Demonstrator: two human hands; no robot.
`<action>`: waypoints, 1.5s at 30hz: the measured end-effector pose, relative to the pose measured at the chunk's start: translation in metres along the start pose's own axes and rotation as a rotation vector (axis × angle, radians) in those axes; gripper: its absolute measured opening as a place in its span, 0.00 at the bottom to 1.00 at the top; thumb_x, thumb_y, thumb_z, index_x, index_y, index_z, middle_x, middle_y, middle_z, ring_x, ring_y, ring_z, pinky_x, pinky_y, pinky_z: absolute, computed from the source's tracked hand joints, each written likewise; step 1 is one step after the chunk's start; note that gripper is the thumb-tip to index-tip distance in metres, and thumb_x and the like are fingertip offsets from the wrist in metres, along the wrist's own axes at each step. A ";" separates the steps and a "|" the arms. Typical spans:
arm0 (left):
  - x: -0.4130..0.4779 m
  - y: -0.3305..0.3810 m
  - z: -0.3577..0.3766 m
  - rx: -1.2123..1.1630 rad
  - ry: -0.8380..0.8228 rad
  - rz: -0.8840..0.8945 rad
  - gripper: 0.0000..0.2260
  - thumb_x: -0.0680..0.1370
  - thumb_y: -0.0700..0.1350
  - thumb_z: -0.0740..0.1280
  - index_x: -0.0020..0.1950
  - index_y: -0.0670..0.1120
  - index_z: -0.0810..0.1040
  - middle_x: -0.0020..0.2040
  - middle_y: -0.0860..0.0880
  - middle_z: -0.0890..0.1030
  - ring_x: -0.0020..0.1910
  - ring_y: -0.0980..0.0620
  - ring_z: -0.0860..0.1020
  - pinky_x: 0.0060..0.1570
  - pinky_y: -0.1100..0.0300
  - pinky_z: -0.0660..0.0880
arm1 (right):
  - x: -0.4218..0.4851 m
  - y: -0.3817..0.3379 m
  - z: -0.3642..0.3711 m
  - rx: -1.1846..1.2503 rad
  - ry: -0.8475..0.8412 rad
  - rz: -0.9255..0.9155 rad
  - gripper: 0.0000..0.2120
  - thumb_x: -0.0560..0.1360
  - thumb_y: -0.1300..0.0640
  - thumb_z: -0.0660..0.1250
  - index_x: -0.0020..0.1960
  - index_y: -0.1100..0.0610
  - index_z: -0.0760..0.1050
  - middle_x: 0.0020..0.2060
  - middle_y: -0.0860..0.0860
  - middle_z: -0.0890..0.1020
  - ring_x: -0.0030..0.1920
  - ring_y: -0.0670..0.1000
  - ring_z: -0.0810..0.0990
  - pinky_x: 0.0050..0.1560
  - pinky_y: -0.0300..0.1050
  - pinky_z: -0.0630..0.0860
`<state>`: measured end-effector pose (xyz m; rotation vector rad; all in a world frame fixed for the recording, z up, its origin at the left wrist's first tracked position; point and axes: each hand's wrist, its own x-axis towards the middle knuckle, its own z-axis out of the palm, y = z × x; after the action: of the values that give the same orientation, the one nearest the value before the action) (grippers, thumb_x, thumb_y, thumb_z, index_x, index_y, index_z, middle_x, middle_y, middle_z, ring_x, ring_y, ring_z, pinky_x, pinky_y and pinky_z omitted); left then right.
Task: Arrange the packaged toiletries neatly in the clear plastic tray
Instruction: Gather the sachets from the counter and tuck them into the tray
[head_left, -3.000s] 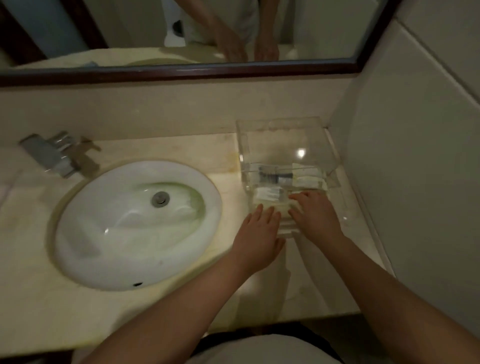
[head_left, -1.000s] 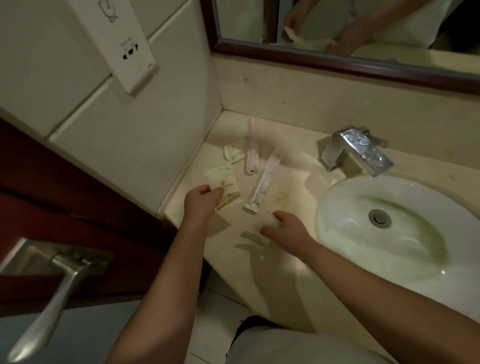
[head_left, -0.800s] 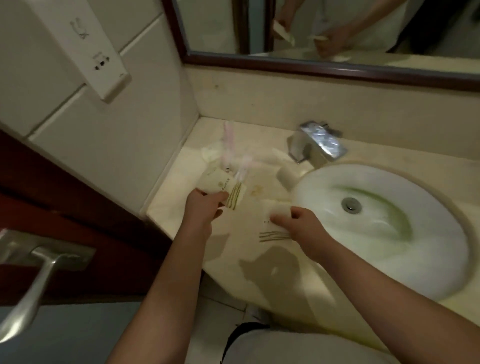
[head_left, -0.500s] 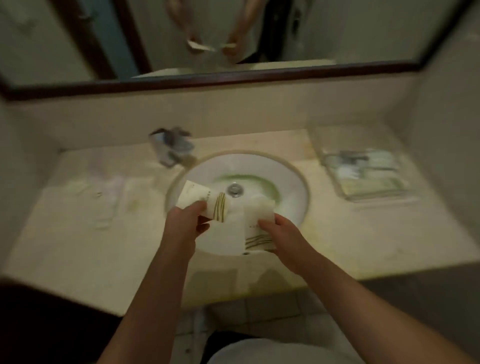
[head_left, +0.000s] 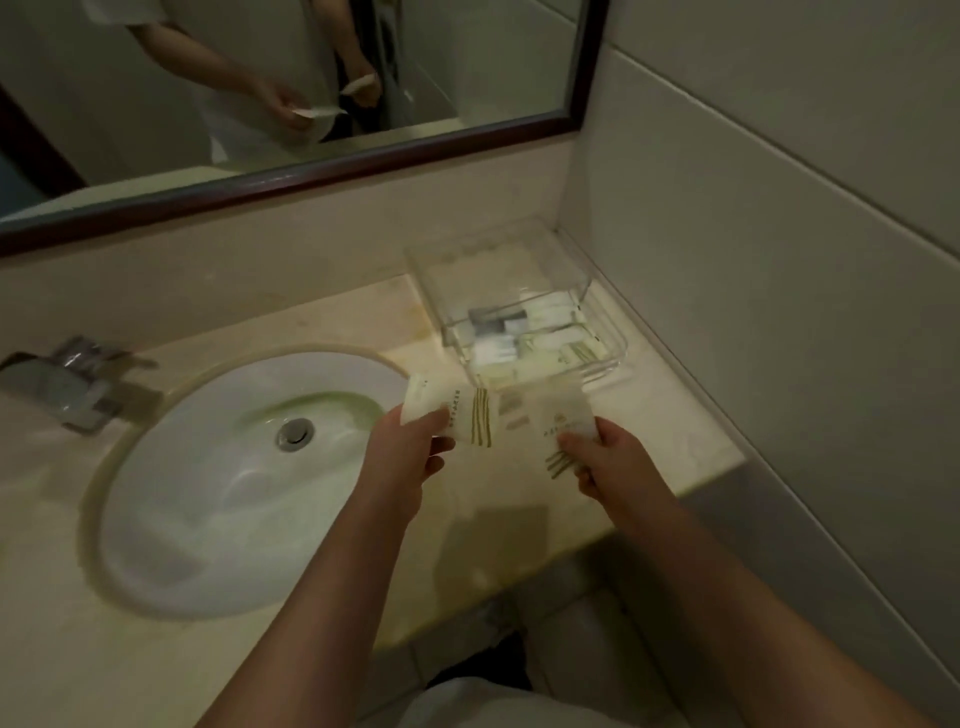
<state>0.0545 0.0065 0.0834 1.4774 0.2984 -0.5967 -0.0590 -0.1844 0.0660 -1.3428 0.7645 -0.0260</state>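
Bathroom counter (head_left: 675, 415), seen from the head view. At 9 o'clock stands a metal faucet (head_left: 67, 382), blurred; beside it at 3 o'clock lies the oval sink (head_left: 208, 519), with its drain (head_left: 295, 434).

The left hand (head_left: 402, 457) pinches the left end of a flat white packet (head_left: 452, 415) between thumb and fingers. This packet is held over the sink's right rim, its long axis running 9 to 3 o'clock and its striped end at 3.

The right hand (head_left: 618, 462) grips the striped lower end of a second packet (head_left: 558, 423), thumb on top, over the counter. Its long axis runs about 12 to 6 o'clock.

The clear tray (head_left: 608, 358) sits at 1 o'clock from both hands, in the corner by the tiled wall (head_left: 779, 260). Its near wall rises just beyond the held packets. Small wrapped toiletries (head_left: 524, 338) fill its near half.
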 end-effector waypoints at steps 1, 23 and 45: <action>0.010 0.002 0.010 0.005 -0.018 0.003 0.08 0.77 0.39 0.66 0.56 0.44 0.78 0.47 0.44 0.83 0.38 0.49 0.78 0.38 0.56 0.74 | 0.010 -0.004 -0.007 0.019 0.013 0.011 0.05 0.74 0.60 0.70 0.50 0.59 0.80 0.41 0.57 0.80 0.34 0.50 0.73 0.32 0.42 0.68; 0.124 0.025 0.105 -0.046 0.165 0.051 0.04 0.75 0.36 0.65 0.43 0.42 0.78 0.37 0.42 0.78 0.35 0.46 0.75 0.35 0.56 0.72 | 0.163 -0.060 -0.060 0.042 0.229 -0.179 0.19 0.70 0.72 0.70 0.35 0.48 0.82 0.51 0.45 0.83 0.52 0.45 0.81 0.51 0.41 0.76; 0.132 0.034 0.126 -0.085 0.152 -0.144 0.05 0.78 0.40 0.66 0.51 0.40 0.80 0.43 0.42 0.82 0.36 0.49 0.77 0.41 0.54 0.74 | 0.211 -0.084 -0.092 -0.502 -0.064 -0.210 0.23 0.71 0.72 0.59 0.55 0.49 0.79 0.52 0.48 0.81 0.51 0.50 0.79 0.46 0.38 0.75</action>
<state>0.1602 -0.1425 0.0523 1.4296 0.5461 -0.5806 0.0885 -0.3779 0.0364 -1.8892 0.5923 0.0458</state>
